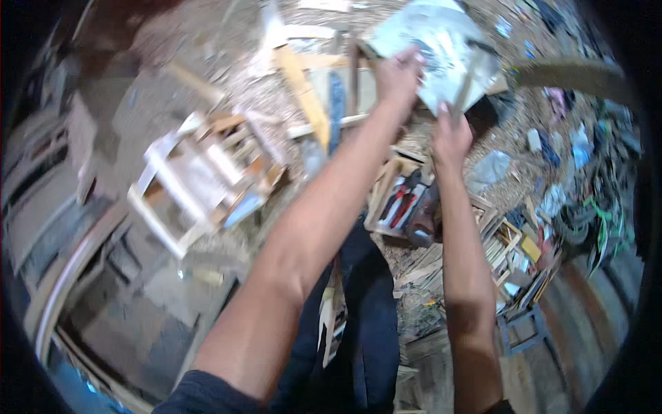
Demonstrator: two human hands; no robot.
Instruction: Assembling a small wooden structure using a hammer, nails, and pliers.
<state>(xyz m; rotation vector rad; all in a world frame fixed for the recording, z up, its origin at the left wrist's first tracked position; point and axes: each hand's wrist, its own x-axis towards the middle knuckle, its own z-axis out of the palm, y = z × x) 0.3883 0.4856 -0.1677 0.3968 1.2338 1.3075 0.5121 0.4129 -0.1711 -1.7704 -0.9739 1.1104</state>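
Note:
My right hand [452, 138] is closed around the pale handle of a hammer [469, 79], blurred by motion, whose dark head lies over a pale, shiny sheet [441, 34]. To its left, my left hand [398, 79] reaches to the near-left edge of that sheet. Its fingers are pinched together against the surface; what they hold is too blurred to tell. Below both hands, between my forearms, stands a wooden tool box [376, 214] with red-handled pliers [398, 207] in it.
On the left lies a pale wooden frame [183, 193] with offcuts. A yellowish board [303, 96] and a bluish strip [336, 110] lie ahead. Scrap wood [507, 248] is heaped at right, near tangled cords [596, 214] and a plastic bag [489, 169]. Shavings cover the ground.

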